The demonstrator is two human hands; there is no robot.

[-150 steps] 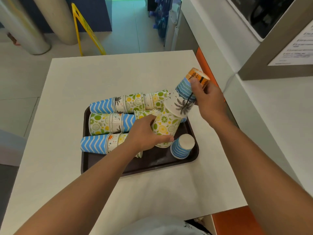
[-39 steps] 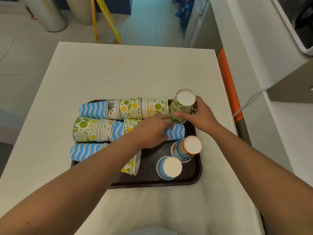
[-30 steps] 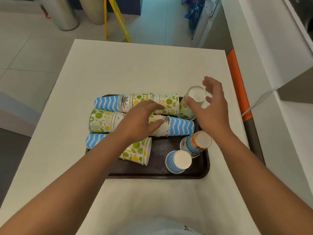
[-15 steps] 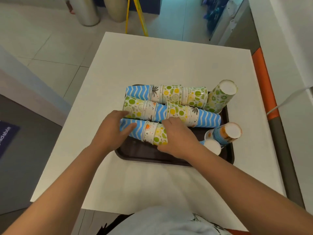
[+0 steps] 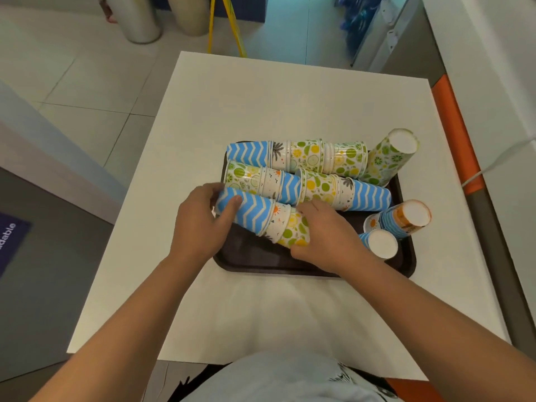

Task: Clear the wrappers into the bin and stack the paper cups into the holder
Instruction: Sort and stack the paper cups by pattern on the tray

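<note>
The nearest cup stack [image 5: 262,217] lies at frame centre on the dark tray [image 5: 261,258]. The left hand [image 5: 200,224] grips its blue end; the right hand [image 5: 324,233] grips its fruit-printed end. Two more stacks [image 5: 307,185] lie just above.

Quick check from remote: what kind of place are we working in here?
Probably a cafe or canteen self-service corner: a brown serving tray of printed paper cups on a white table, a yellow floor sign and metal bins on tiled floor.
</note>
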